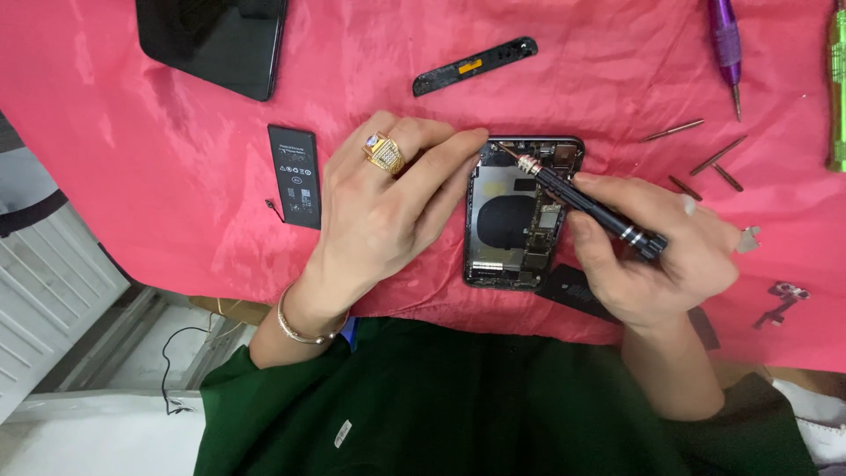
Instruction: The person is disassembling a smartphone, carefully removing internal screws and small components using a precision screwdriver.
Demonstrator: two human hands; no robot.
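Opened phone chassis (522,211), dark metal frame w/ rounded corners, lies face-up mid counter (176,176) toward the near edge; counter is covered in glossy pink satin-like cloth, wrinkled. Inside the frame: flat grey shield plate w/ a black round-cornered pad, plus small boards and connectors down the right side. Left hand (383,207) lies flat on the cloth, fingers together, fingertips pressing the chassis's upper-left edge, pinning it; not wrapped around anything. Chunky gold ring w/ a stone on one finger, thin gold bangle at the wrist. Right hand (656,256) is clamped on a slim black screwdriver (586,203), knurled metal bands on the shaft, copper-coloured bit; tip sits at the chassis's top-left inner corner, tool slanting down-right into the palm. Flat black rectangular battery (294,174) w/ a thin wire tail lies left of the left hand, apart from it. Dark glossy slab, prob. a screen panel (216,40), at the far-left edge. Narrow black strip part (474,64) w/ an orange patch toward the far edge, above the chassis. Purple driver handle (727,44) at far right; loose bronze bits (705,159) scattered right of the chassis. Green tool (837,88) at the right edge, partly cut off. Small flex part (780,300) near the right near corner. Dark green sleeves below the near edge.
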